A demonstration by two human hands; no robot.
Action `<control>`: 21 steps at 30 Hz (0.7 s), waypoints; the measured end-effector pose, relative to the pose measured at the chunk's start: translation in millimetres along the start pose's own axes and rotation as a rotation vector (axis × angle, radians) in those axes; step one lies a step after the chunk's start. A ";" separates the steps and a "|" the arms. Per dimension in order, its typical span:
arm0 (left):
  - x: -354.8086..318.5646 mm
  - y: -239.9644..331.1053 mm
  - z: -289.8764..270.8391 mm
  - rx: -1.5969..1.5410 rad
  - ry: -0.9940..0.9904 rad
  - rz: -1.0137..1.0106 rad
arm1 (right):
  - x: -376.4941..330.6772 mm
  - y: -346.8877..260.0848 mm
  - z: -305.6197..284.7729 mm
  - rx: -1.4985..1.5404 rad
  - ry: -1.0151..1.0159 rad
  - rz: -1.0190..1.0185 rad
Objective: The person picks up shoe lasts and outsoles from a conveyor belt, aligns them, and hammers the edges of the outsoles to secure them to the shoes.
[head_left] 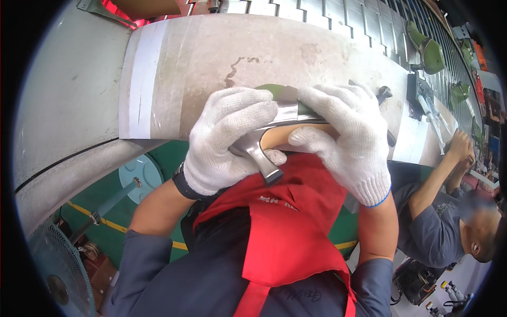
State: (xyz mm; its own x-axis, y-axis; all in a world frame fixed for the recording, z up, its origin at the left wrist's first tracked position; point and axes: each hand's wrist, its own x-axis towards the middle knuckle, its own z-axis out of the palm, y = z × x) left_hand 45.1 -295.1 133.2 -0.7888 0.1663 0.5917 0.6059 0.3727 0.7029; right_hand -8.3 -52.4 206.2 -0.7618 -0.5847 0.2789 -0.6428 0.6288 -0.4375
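Note:
Both of my hands wear white knit gloves and hold one silver high-heeled shoe (251, 146) above the near edge of the bench. Its sole is tan, the dark heel tip points down toward me, and a green form (273, 90) shows at its upper side. My left hand (224, 138) wraps around the heel end. Around the front part, my right hand (346, 134) has its fingers over the far side and its thumb against the sole. The toe is hidden behind the right glove.
A worn bench top (206, 63) lies beneath, with a slatted metal conveyor (274, 9) beyond it carrying green shoe lasts (432, 57). A dark-headed tool (384, 94) lies right of my hand. A co-worker (435, 227) sits at right; a fan (58, 280) stands lower left.

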 end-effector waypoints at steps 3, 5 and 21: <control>-3.8 -2.0 3.8 0.012 0.028 0.014 | 4.3 -3.4 -6.4 0.068 -0.123 0.107; -5.0 -1.7 4.5 0.026 0.033 0.024 | 6.1 -2.1 -7.3 0.093 -0.135 0.116; -22.8 -8.8 21.7 0.039 0.073 0.131 | 58.1 -27.6 -18.9 -0.047 -0.492 0.241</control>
State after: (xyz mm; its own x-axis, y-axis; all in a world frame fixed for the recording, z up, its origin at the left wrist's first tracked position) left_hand 55.5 -282.4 104.9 -0.6924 0.1496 0.7059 0.6978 0.3876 0.6024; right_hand -36.3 -94.0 250.7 -0.7676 -0.5852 -0.2616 -0.4667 0.7900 -0.3977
